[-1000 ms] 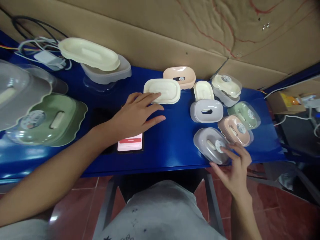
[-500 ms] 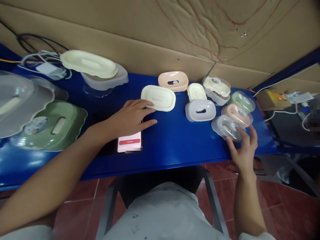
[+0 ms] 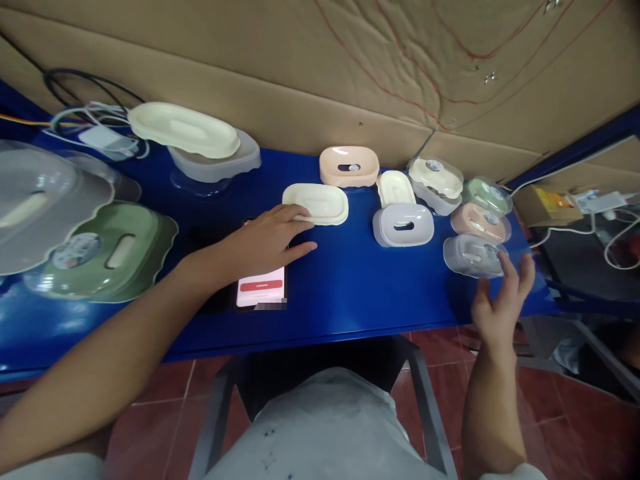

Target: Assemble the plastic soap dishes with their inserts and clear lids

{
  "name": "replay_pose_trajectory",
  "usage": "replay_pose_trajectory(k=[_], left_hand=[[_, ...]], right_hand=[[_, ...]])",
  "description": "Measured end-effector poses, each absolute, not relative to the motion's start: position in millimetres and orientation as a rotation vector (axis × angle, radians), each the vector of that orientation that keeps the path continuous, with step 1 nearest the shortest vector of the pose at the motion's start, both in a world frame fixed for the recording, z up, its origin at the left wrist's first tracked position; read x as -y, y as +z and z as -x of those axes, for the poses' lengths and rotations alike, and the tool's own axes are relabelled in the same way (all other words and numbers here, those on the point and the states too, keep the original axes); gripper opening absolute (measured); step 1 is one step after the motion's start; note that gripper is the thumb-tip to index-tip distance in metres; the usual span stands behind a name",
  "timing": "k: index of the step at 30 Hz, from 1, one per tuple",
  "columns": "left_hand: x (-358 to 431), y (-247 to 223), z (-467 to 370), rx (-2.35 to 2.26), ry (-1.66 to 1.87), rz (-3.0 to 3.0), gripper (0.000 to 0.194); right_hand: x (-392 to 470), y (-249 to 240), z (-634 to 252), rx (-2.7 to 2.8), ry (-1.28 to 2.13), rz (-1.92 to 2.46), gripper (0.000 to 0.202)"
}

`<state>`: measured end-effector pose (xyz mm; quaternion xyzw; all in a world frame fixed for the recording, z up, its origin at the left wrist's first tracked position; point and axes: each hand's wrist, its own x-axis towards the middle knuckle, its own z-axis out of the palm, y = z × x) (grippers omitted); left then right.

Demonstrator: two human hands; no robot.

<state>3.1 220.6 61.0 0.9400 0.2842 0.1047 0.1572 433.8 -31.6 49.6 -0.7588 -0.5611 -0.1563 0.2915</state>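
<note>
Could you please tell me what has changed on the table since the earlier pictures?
The gray lidded box has moved right and back, in front of the pink box, which appears pushed back with the green box. The right hand followed; whether it still touches the gray one is unclear. The cream piece slid nearer, the left hand at its edge. The phone and lavender box stayed put.

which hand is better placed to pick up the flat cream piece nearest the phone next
Probably the left hand: it reaches the cream piece, while the right hand is well away, by the grey box.
</note>
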Motion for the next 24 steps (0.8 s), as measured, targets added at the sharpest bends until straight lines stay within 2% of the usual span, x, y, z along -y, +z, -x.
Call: replay_pose_trajectory(k=[5,10,13,16,20,24], left_hand=[[-221.1,64.0,-3.2,-0.75,0.404,-2.652,0.058],[-217.8,68.8,-5.2,-0.73,0.39,-2.675,0.053],[-210.5,70.0,-7.7,-0.713,0.329,-2.699,0.051],[-196.6,70.6,-12.8,-0.637,0.317,-2.764,0.048],[-172.4,75.0,-23.5,-0.52,0.33,-2.909,0.037],[-156.3,85.1,-29.3,-0.56,0.494,-3.124,0.014]], right_hand=[[-17.7,60.6,-376.3,1.941,-0.244,1.885,0.056],[-80.6,79.0,-364.2,2.31,-0.118,1.761,0.035],[-110.2,102.7,-367.3,2.367,0.018,1.588,0.03],[-128.8,119.5,-358.7,2.275,-0.02,1.457,0.029],[-131.7,109.3,-330.1,2.282,0.067,1.276,0.03],[-124.7,85.9,-311.0,2.411,0.175,1.189,0.033]])
